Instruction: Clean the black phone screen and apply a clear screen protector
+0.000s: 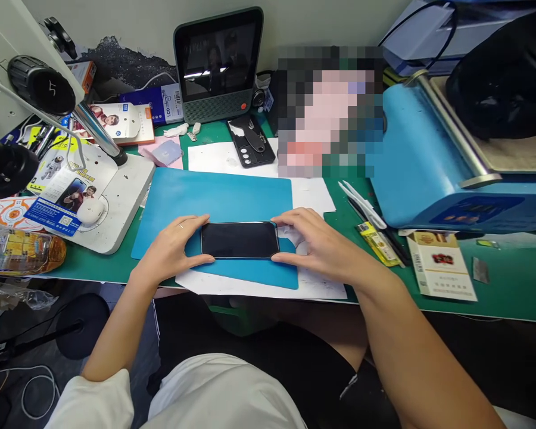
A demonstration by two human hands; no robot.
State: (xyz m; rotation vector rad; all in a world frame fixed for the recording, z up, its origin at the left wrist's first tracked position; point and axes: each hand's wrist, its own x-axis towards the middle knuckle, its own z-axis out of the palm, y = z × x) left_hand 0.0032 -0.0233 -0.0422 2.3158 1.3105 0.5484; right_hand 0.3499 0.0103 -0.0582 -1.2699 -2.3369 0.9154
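Observation:
A smartphone (240, 240) with a dark screen lies sideways, screen up, at the blue mat (214, 193). My left hand (172, 245) grips its left end, thumb at the near edge and fingers at the far edge. The right end sits between the thumb and fingers of my right hand (315, 243). Something pale and crumpled, perhaps a cloth or film, shows beside my right fingers; its kind is unclear. Beneath the mat are white paper sheets (312, 196).
Behind the mat lies a black phone case (251, 141) before a smart display (217, 65). A white stand base (120, 220) is at left, with a drink bottle (22, 250). To the right are tweezers (361, 202), a cigarette box (442, 265) and a large blue machine (429, 161).

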